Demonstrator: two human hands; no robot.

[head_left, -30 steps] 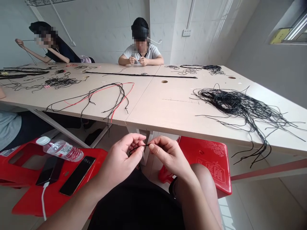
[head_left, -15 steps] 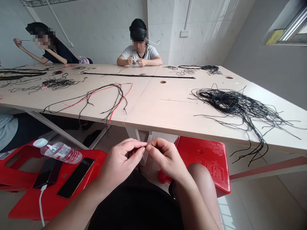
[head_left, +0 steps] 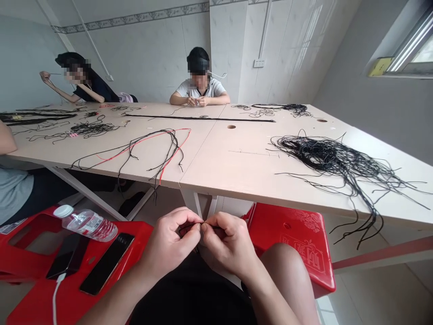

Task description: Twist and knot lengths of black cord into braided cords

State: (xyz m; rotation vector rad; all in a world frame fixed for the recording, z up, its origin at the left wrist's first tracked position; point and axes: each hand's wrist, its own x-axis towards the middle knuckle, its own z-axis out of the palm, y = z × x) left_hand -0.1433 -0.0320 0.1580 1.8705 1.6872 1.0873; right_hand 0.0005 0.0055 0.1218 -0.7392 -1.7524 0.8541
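My left hand (head_left: pixel 176 239) is pinched shut on a thin black cord (head_left: pixel 184 230), part of which shows inside the curl of its fingers. Fingertip to fingertip with it, my right hand (head_left: pixel 230 241) pinches the same dark cord, and a bit shows under its fingers. Both hands are above my lap, in front of the table edge. The fingertips hide the spot where they meet. Black and red cords (head_left: pixel 169 135) lie on the table beyond my left hand, some ends hanging over the edge.
On the table (head_left: pixel 216 176) a large black cord tangle (head_left: pixel 324 153) lies right. A red stool (head_left: pixel 291 243) stands by my knee; another at left bears a bottle (head_left: pixel 89 223), a phone (head_left: pixel 107 263) and a power bank (head_left: pixel 69 255). Two people sit across; a third person's arm shows left.
The view has tilted up a little, so the table and people appear lower. My hands stay together; the right fingers have curled in more, and dark cord now shows beneath them.
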